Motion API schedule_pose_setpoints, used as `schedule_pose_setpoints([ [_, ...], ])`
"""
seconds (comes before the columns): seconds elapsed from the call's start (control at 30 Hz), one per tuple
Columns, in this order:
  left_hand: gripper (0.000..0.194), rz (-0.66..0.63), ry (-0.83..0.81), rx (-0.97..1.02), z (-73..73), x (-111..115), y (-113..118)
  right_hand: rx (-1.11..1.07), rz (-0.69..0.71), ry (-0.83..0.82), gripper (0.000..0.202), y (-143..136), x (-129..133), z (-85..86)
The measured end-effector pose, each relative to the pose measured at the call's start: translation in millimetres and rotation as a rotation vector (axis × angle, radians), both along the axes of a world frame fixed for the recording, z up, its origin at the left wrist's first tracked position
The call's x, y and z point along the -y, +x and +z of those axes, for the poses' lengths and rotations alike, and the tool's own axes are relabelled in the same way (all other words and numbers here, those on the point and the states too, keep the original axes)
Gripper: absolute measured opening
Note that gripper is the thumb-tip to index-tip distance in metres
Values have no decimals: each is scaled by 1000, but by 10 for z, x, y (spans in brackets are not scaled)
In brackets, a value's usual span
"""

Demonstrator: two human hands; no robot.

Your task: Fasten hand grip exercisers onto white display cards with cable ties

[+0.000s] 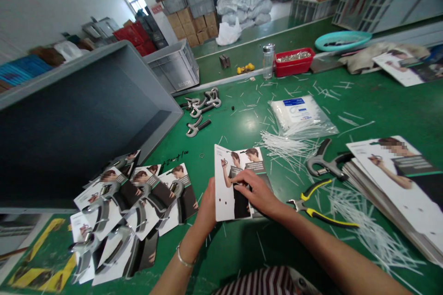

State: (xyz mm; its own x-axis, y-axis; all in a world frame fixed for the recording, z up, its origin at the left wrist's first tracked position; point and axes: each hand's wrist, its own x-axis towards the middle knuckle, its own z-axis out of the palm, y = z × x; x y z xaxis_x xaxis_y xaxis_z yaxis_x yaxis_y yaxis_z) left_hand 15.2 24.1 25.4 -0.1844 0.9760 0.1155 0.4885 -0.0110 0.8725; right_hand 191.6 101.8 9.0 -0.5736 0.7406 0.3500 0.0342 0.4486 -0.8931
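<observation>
While both hands are at the printed cards, a large grey crate (152, 80) stands at ten o'clock from them, its open side facing the green table (238, 122). At about nine o'clock, carded hand grippers (141, 193) lie overlapping in a pile, partly against the crate's near edge. Loose hand grippers (206, 103) sit at eleven o'clock, beyond the pile.

The left hand (207, 203) clasps the left edge of the printed cards (232, 200), its fingers mostly hidden behind them. The cards are held up at the centre, fanned slightly, near the table's front edge. The right hand (258, 191) reaches in from the right, thumb and index finger slightly apart with their tips at the printed face; whether they pinch an edge, I cannot tell.

At one o'clock, a clear jar (268, 62) stands just beside a red bin (294, 63) of small metal parts. Between one and two o'clock is a plastic bag (299, 115) of white cable ties. Just past three o'clock lie yellow-and-black cutting pliers (313, 214), and farther right, a card stack (391, 193).
</observation>
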Motion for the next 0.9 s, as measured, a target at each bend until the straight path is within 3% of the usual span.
schedule_pose_setpoints([
  [0.17,51,128,-207,422,163,47,-59,29,-39,18,8,-13,8,-65],
  [0.23,56,143,-278,454,194,44,-86,48,-34,4,9,-35,29,-56],
  [0.37,73,136,-432,529,152,14,-47,-4,-85,24,9,-3,61,52],
  [0.47,71,159,-492,676,111,2,16,3,-262,70,11,272,-47,104],
  [0.57,69,179,-477,711,72,-8,49,194,-447,133,11,763,-324,46],
  [0.7,66,90,-530,717,-45,-81,106,502,-477,198,11,1247,-720,-58],
  [0.77,64,38,-519,691,-115,-141,148,612,-459,239,10,1251,-831,-69],
  [0.9,64,22,-492,640,-160,-185,162,764,-407,309,8,958,-920,-51],
])
